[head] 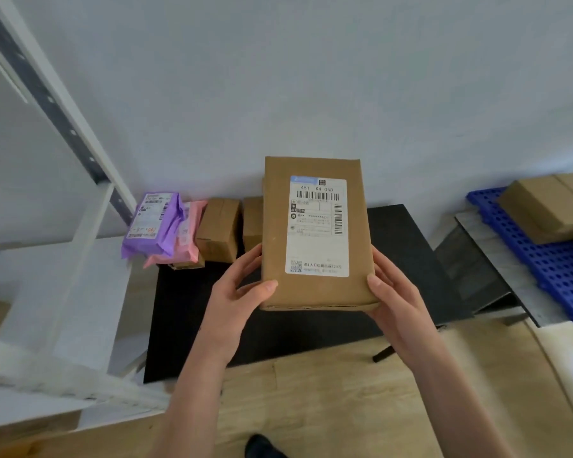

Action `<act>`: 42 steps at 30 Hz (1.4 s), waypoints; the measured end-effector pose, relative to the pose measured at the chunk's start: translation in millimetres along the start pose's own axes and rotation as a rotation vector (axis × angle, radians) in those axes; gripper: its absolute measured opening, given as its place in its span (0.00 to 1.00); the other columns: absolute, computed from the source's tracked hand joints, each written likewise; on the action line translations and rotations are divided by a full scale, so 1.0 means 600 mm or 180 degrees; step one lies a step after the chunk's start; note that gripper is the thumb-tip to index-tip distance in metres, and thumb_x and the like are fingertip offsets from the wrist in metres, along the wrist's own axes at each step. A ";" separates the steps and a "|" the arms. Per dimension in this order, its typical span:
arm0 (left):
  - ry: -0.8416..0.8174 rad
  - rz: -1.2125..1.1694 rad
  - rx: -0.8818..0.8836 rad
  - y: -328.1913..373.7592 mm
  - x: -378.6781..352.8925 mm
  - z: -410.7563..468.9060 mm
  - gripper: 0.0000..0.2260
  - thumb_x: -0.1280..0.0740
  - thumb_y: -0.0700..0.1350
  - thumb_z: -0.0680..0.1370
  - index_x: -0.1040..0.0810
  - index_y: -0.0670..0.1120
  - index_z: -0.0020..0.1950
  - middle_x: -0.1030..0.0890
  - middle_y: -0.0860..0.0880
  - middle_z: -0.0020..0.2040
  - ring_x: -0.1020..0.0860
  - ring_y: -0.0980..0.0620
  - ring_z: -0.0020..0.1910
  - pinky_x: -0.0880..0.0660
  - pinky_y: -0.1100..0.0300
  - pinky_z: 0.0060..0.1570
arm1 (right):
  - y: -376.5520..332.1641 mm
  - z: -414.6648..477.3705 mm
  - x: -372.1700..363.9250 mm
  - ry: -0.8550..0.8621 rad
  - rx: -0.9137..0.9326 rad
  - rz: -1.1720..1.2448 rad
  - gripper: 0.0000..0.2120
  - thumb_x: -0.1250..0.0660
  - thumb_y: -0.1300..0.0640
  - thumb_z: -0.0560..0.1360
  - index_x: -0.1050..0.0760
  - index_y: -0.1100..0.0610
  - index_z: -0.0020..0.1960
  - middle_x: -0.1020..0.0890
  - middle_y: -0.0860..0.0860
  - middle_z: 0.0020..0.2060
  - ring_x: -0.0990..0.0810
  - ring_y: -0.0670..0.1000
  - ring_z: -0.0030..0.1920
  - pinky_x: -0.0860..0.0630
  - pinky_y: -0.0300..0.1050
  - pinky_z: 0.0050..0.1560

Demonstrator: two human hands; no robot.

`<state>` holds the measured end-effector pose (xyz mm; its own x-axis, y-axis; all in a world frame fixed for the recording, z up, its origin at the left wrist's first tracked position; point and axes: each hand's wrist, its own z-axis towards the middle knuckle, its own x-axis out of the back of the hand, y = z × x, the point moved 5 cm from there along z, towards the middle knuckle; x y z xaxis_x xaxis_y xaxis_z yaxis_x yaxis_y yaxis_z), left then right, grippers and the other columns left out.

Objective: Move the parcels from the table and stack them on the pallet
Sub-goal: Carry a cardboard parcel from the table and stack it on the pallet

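I hold a brown cardboard parcel (315, 292) with a white shipping label above the black table (407, 256). My left hand (235, 292) grips its lower left edge, thumb on top. My right hand (394, 295) grips its lower right corner. On the table's far left lie a purple mailer bag (153, 226), a pink mailer bag (189, 239) and two small brown boxes (219, 233), one partly hidden behind the held parcel. The blue pallet (549, 269) is at the right, on the floor, with brown boxes (549, 206) on it.
A white metal shelving rack (80, 226) stands at the left, close to the table. The grey wall runs behind the table. A dark panel (473, 259) lies between table and pallet. Wooden floor shows below, with a shoe tip (262, 447) at the bottom.
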<state>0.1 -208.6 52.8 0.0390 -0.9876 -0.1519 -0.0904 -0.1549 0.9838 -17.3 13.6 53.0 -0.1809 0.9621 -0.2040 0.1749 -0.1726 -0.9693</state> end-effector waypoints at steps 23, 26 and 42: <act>-0.0200 0.0205 0.0330 -0.098 -0.479 -0.190 0.11 0.40 0.48 0.79 0.25 0.62 0.57 0.18 0.56 0.54 0.21 0.56 0.55 0.24 0.54 0.54 | -0.036 -0.361 0.410 0.0968 0.0147 0.0052 0.20 0.29 0.49 0.70 0.24 0.37 0.61 0.18 0.47 0.57 0.19 0.50 0.56 0.23 0.51 0.57; -0.0387 0.0261 0.0340 -0.104 -0.521 -0.196 0.10 0.39 0.48 0.78 0.25 0.62 0.56 0.18 0.58 0.53 0.20 0.59 0.52 0.24 0.63 0.45 | -0.030 -0.386 0.449 0.1127 0.0125 0.0084 0.22 0.29 0.50 0.70 0.24 0.38 0.63 0.19 0.50 0.59 0.18 0.50 0.56 0.23 0.49 0.55; -0.1311 0.0441 0.0645 -0.152 -0.737 -0.035 0.11 0.39 0.47 0.79 0.25 0.57 0.59 0.17 0.53 0.51 0.20 0.52 0.52 0.23 0.55 0.52 | -0.052 -0.363 0.635 0.2031 0.0107 0.0128 0.33 0.24 0.37 0.59 0.25 0.36 0.64 0.21 0.49 0.62 0.20 0.50 0.59 0.23 0.47 0.54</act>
<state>12.0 242.5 32.2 -0.3809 -0.9206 -0.0861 -0.2606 0.0175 0.9653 119.1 431.7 35.1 0.4388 0.8893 -0.1287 0.1371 -0.2078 -0.9685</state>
